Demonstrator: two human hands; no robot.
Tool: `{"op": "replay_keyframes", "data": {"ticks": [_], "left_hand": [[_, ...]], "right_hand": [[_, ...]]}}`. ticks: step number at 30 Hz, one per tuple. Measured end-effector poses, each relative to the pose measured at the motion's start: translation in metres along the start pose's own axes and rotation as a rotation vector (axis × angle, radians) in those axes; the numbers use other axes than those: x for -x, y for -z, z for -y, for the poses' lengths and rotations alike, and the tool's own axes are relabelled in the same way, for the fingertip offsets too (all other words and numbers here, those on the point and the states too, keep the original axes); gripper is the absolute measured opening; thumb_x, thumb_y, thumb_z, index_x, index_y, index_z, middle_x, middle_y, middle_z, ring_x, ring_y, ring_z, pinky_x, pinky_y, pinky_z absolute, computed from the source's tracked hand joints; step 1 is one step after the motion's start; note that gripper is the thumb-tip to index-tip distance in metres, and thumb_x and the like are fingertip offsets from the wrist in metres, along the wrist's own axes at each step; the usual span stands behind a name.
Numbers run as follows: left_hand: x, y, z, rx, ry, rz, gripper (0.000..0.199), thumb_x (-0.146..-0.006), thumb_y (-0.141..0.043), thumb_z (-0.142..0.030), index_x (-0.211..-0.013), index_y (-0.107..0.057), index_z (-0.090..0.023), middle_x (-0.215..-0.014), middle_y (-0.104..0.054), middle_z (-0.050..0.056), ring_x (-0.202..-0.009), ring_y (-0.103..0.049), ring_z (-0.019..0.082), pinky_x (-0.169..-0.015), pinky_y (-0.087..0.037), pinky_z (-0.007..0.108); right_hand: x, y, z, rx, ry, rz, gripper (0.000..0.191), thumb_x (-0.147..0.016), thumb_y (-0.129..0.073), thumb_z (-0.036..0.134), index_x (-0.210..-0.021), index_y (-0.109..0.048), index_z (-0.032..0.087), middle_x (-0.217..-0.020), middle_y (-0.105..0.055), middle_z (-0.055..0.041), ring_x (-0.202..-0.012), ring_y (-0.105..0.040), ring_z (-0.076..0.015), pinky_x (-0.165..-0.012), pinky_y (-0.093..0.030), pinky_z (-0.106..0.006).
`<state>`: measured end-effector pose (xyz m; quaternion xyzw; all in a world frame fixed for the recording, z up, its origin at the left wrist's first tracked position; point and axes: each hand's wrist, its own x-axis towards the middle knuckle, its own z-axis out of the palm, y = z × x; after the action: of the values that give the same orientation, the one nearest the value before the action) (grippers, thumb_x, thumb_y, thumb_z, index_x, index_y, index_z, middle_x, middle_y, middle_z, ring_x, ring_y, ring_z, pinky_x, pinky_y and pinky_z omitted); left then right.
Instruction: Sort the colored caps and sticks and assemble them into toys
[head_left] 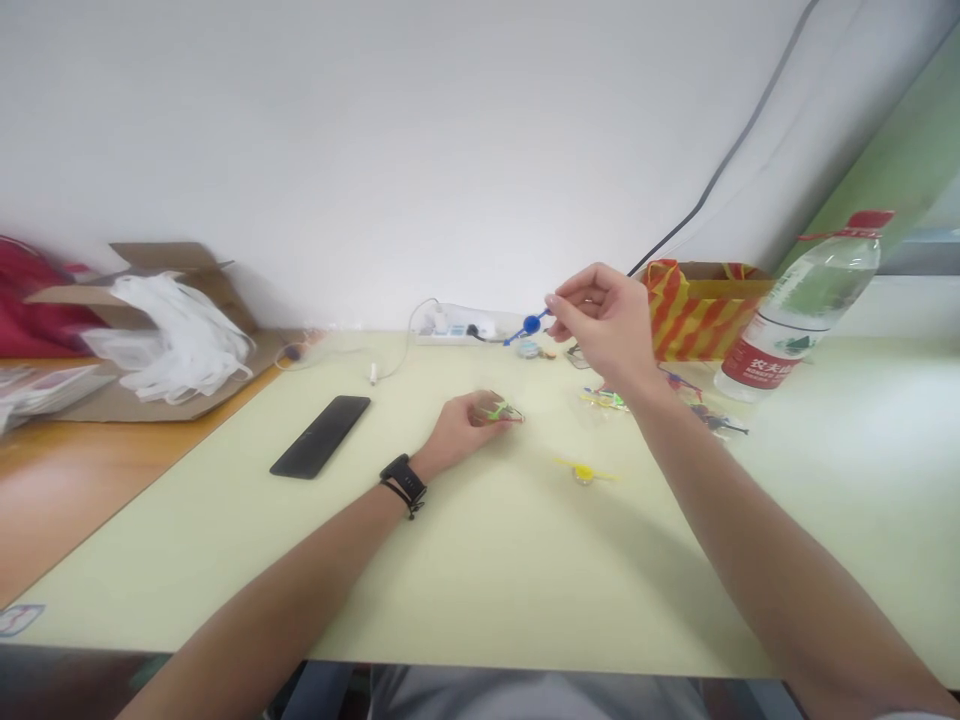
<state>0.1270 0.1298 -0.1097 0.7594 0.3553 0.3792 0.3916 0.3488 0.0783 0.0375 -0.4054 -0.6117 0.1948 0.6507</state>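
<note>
One blue piece (532, 325), raised over table's (450, 560) far side, pinched in right hand (604, 320). Left hand (469, 430), fingers curled, holds one green piece (495, 411) low. One yellow piece (583, 472) near-right of it; one phone (321, 437) left; one bottle (802, 310) far right.

Office-like rm: desk (465, 580), pwr strip (450, 328)
</note>
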Motion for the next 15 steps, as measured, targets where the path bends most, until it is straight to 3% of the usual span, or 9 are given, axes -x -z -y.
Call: {"op": "replay_keyframes", "data": {"ticks": [2, 6, 10, 13, 15], "left_hand": [[0.001, 0.0, -0.001, -0.001, 0.0, 0.012, 0.048, -0.078, -0.084, -0.048, -0.115, -0.073, -0.018, -0.117, -0.076, 0.011, -0.098, -0.074, 0.027, -0.082, -0.06, 0.034], [0.003, -0.002, -0.008, 0.011, -0.02, 0.007, 0.045, -0.078, -0.083, -0.048, -0.109, -0.074, -0.018, -0.107, -0.078, 0.009, -0.093, -0.072, 0.024, -0.078, -0.057, 0.031], [0.004, -0.004, -0.013, -0.02, -0.027, 0.017, 0.038, -0.08, -0.081, -0.049, -0.099, -0.074, -0.017, -0.09, -0.076, 0.004, -0.078, -0.067, 0.019, -0.069, -0.051, 0.028], [0.004, -0.004, -0.016, -0.06, -0.046, 0.014, 0.036, -0.083, -0.078, -0.05, -0.097, -0.074, -0.017, -0.083, -0.073, 0.002, -0.072, -0.062, 0.017, -0.065, -0.046, 0.027], [0.004, -0.004, -0.017, -0.069, -0.061, 0.025, 0.035, -0.085, -0.076, -0.049, -0.1, -0.074, -0.017, -0.086, -0.072, 0.003, -0.075, -0.061, 0.018, -0.068, -0.045, 0.028]], "right_hand": [[0.003, -0.007, -0.005, 0.063, -0.007, 0.025, 0.019, -0.085, -0.076, 0.033, -0.083, -0.062, 0.02, -0.073, -0.07, -0.0018, -0.053, -0.067, -0.0145, -0.047, -0.053, -0.025], [0.015, -0.025, -0.012, 0.225, -0.026, 0.244, 0.011, -0.084, -0.072, 0.021, -0.078, -0.063, 0.019, -0.076, -0.072, -0.0022, -0.049, -0.062, -0.0112, -0.042, -0.045, -0.022], [0.024, -0.037, -0.016, 0.166, -0.276, 0.429, 0.007, -0.086, -0.068, 0.016, -0.081, -0.063, 0.019, -0.076, -0.075, -0.0028, -0.047, -0.062, -0.0112, -0.042, -0.048, -0.022], [0.025, -0.038, -0.019, 0.126, -0.398, 0.489, 0.004, -0.089, -0.063, 0.016, -0.086, -0.063, 0.018, -0.08, -0.077, -0.0044, -0.045, -0.062, -0.0115, -0.043, -0.049, -0.023], [0.024, -0.037, -0.022, 0.198, -0.357, 0.469, 0.003, -0.089, -0.063, 0.016, -0.087, -0.062, 0.019, -0.088, -0.077, -0.0054, -0.046, -0.061, -0.0113, -0.043, -0.048, -0.024]]}}
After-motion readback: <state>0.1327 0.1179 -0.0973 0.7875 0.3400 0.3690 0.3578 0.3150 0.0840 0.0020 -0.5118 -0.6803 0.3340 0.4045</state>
